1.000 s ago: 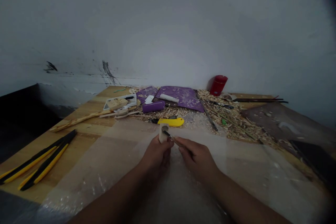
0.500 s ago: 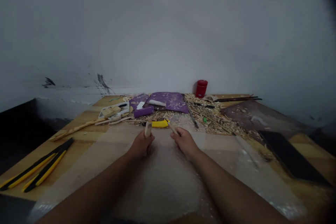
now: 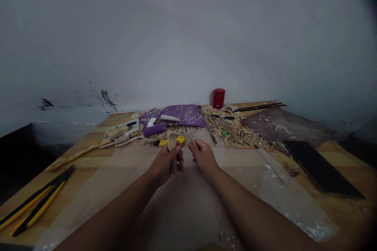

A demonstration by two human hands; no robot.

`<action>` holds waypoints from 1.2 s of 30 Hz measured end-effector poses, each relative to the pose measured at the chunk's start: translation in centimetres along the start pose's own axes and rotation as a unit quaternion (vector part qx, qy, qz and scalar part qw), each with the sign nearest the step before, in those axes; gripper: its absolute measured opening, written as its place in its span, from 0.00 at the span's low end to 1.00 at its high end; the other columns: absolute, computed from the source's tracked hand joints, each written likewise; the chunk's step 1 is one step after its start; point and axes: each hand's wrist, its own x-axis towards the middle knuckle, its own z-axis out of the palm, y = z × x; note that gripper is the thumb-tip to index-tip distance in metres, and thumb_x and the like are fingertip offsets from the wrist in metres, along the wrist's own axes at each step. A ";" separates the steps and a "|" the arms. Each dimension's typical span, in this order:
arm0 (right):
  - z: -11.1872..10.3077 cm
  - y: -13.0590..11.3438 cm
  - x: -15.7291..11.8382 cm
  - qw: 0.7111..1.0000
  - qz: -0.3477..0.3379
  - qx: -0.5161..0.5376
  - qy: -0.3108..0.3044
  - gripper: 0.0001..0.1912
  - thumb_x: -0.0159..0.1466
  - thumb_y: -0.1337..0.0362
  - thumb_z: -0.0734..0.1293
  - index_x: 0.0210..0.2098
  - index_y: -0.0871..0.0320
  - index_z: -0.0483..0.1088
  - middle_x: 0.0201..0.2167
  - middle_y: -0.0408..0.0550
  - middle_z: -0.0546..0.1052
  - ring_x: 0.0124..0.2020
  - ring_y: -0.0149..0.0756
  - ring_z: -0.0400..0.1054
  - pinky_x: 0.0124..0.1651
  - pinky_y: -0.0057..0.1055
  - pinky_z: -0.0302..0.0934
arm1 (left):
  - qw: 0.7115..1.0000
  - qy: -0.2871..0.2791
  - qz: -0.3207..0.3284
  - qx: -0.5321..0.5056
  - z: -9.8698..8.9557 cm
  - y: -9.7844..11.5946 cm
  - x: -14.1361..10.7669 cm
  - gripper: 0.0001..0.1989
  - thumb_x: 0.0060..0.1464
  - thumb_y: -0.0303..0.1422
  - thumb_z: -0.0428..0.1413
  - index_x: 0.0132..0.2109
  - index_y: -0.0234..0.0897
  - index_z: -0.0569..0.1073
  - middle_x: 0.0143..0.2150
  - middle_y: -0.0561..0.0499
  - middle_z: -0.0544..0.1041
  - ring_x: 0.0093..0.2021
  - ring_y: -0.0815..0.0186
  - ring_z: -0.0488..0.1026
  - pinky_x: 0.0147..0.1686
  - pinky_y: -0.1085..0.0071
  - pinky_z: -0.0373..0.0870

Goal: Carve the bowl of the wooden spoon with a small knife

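We Are Holding It Upright, Low on the Stem

We are clenching a pale wooden spoon blank (image 3: 172,143) in our left hand (image 3: 164,163), with the bowl end standing clear above the grip and the stem running down through the palm. The blank is being held up over a clear bubble-wrap sheet (image 3: 188,208) on the worktop (image 3: 335,147), and from this view it lines up just in front of a yellow utility knife (image 3: 178,139).

Our right hand (image 3: 203,157) is grasping a slim carving tool (image 3: 191,139) in a pinch, with its tip pointing forward and up, just beside the blank and apparently not touching it. The blade is too small to make out.

The blank looks light and stiff, and its dry, unfinished surface should not slip much. The narrow stem is the likely weak point, and it could snap if levered sideways. The safest hold seems to be a firm wrap low on the stem, leaving the bowl free.

Beyond our hands, wood shavings (image 3: 228,135) are lying heaped beside a purple cutting mat (image 3: 182,115), while a red canister (image 3: 218,98) is standing against the wall.
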 end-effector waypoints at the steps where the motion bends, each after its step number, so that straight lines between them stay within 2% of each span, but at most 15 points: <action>1: -0.3 -0.2 0.0 1.000 0.001 0.010 0.013 0.14 0.63 0.61 0.61 0.47 0.60 0.63 0.45 0.49 0.68 0.40 0.38 0.66 0.39 0.40 0.63 | 1.000 -0.017 -0.008 -0.014 0.4 -0.4 0.2 0.12 0.50 0.39 0.51 0.40 0.41 0.62 0.26 0.57 0.65 0.21 0.73 0.66 0.20 0.74 0.67; 4: -0.9 -0.6 0.1 0.999 0.002 0.033 0.039 0.14 0.63 0.61 0.61 0.47 0.60 0.63 0.44 0.49 0.68 0.39 0.37 0.67 0.39 0.39 0.64 | 0.997 -0.055 -0.023 -0.050 0.3 -1.6 0.8 0.13 0.49 0.34 0.52 0.44 0.40 0.62 0.27 0.57 0.63 0.20 0.74 0.64 0.17 0.76 0.65; 7: -1.1 -0.9 0.1 0.998 0.005 0.049 0.041 0.13 0.63 0.62 0.61 0.46 0.61 0.64 0.42 0.49 0.69 0.37 0.35 0.67 0.37 0.37 0.64 | 0.992 -0.087 -0.033 -0.080 -0.8 -2.3 1.1 0.21 0.45 0.25 0.53 0.48 0.40 0.62 0.27 0.57 0.63 0.16 0.77 0.59 0.12 0.80 0.59; 10: -0.9 -1.3 -0.2 0.997 0.010 0.070 0.028 0.11 0.63 0.61 0.61 0.43 0.61 0.65 0.33 0.44 0.70 0.26 0.28 0.66 0.27 0.28 0.63 | 0.976 -0.167 -0.047 -0.130 -1.8 -2.2 0.8 0.28 0.43 0.21 0.51 0.52 0.43 0.58 0.29 0.56 0.66 0.13 0.79 0.57 0.08 0.82 0.55; 12: -0.8 -1.8 -0.5 0.996 0.012 0.088 0.013 0.14 0.60 0.59 0.63 0.43 0.59 0.64 0.25 0.38 0.67 0.17 0.23 0.58 0.18 0.23 0.55 | 0.960 -0.232 -0.067 -0.143 -2.2 -2.0 0.4 0.26 0.45 0.21 0.49 0.52 0.42 0.58 0.27 0.55 0.68 0.11 0.79 0.55 0.07 0.81 0.56; 14: -0.9 -2.5 -0.8 0.995 0.015 0.103 -0.005 0.16 0.57 0.56 0.65 0.43 0.56 0.65 0.20 0.34 0.63 0.14 0.22 0.52 0.15 0.21 0.49 | 0.941 -0.296 -0.091 -0.137 -2.3 -1.7 -0.1 0.21 0.48 0.23 0.47 0.51 0.39 0.58 0.24 0.54 0.71 0.08 0.78 0.56 0.07 0.79 0.60; 20: -2.0 -3.8 -1.2 0.990 0.034 0.114 -0.076 0.13 0.52 0.60 0.69 0.36 0.59 0.71 0.15 0.35 0.62 0.14 0.22 0.51 0.16 0.22 0.44 | 0.921 -0.345 -0.143 -0.114 -2.6 -0.8 -0.8 0.28 0.52 0.25 0.44 0.60 0.37 0.47 0.18 0.54 0.73 0.07 0.76 0.58 0.09 0.79 0.61; 22: -2.1 -3.8 -1.1 0.987 0.041 0.126 -0.091 0.12 0.51 0.62 0.70 0.34 0.60 0.72 0.15 0.35 0.62 0.14 0.22 0.51 0.16 0.22 0.43 | 0.916 -0.354 -0.156 -0.108 -2.8 -0.6 -0.6 0.28 0.54 0.27 0.44 0.61 0.39 0.45 0.19 0.53 0.73 0.07 0.75 0.58 0.09 0.79 0.61; 25: -1.9 -3.7 -1.1 0.982 0.056 0.163 -0.076 0.09 0.49 0.61 0.70 0.27 0.59 0.69 0.16 0.35 0.63 0.13 0.21 0.51 0.15 0.22 0.45 | 0.928 -0.323 -0.123 -0.138 -3.2 -0.2 -0.3 0.24 0.57 0.38 0.39 0.60 0.41 0.49 0.21 0.49 0.74 0.08 0.74 0.60 0.10 0.77 0.62; 28: -1.4 -3.7 -1.1 0.975 0.073 0.208 -0.032 0.09 0.50 0.60 0.68 0.26 0.57 0.64 0.12 0.32 0.59 0.11 0.21 0.48 0.14 0.20 0.44 | 0.952 -0.226 -0.042 -0.203 -3.6 0.6 0.1 0.28 0.54 0.50 0.35 0.52 0.37 0.63 0.22 0.48 0.74 0.10 0.74 0.61 0.13 0.74 0.64; 31: -0.7 -4.0 -1.4 0.967 0.090 0.237 -0.013 0.10 0.50 0.60 0.67 0.26 0.56 0.61 0.10 0.30 0.59 0.09 0.21 0.45 0.12 0.20 0.43 | 0.962 -0.123 0.030 -0.244 -3.7 1.2 0.1 0.30 0.47 0.57 0.41 0.44 0.39 0.69 0.21 0.52 0.70 0.14 0.73 0.62 0.17 0.72 0.66; 33: -0.2 -4.2 -1.7 0.964 0.102 0.246 -0.020 0.11 0.50 0.60 0.67 0.27 0.56 0.61 0.10 0.31 0.60 0.09 0.21 0.45 0.12 0.20 0.44 | 0.970 -0.079 0.067 -0.222 -3.5 1.2 0.1 0.28 0.43 0.56 0.49 0.43 0.39 0.70 0.21 0.55 0.68 0.16 0.72 0.62 0.18 0.72 0.66; 36: 0.6 -4.3 -2.3 0.961 0.118 0.245 -0.045 0.11 0.51 0.59 0.66 0.26 0.56 0.60 0.10 0.31 0.60 0.09 0.21 0.45 0.11 0.19 0.43 | 0.983 -0.005 0.096 -0.157 -3.1 0.6 0.0 0.17 0.45 0.43 0.56 0.40 0.37 0.71 0.22 0.55 0.68 0.20 0.72 0.64 0.20 0.73 0.66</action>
